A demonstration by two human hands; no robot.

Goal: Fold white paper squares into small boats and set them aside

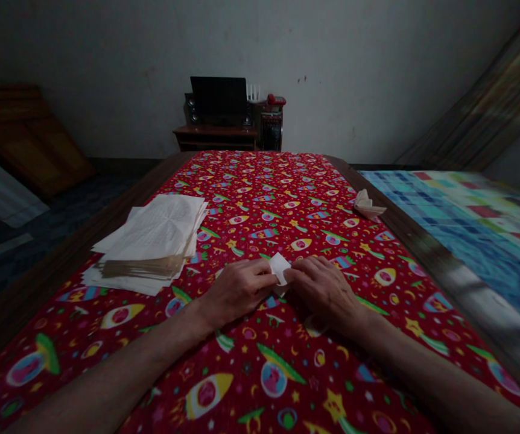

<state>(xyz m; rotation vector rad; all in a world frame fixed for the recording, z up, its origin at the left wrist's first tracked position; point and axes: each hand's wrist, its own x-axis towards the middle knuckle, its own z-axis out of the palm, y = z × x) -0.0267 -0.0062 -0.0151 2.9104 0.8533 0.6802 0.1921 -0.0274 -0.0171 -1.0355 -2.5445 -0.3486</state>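
Head view: small folded paper (pixel 280 269) is pinched between left hand (pixel 240 286) and right hand (pixel 327 292), fingers of both closed on its edges, above red printed cloth (pixel 242 361). One corner is pointed away from the wearer; long axis, roughly fore-and-aft. Surface: white, matte, flat-faced, creased. Loose sheets, thin and wrinkled, are stacked at left (pixel 160 232).
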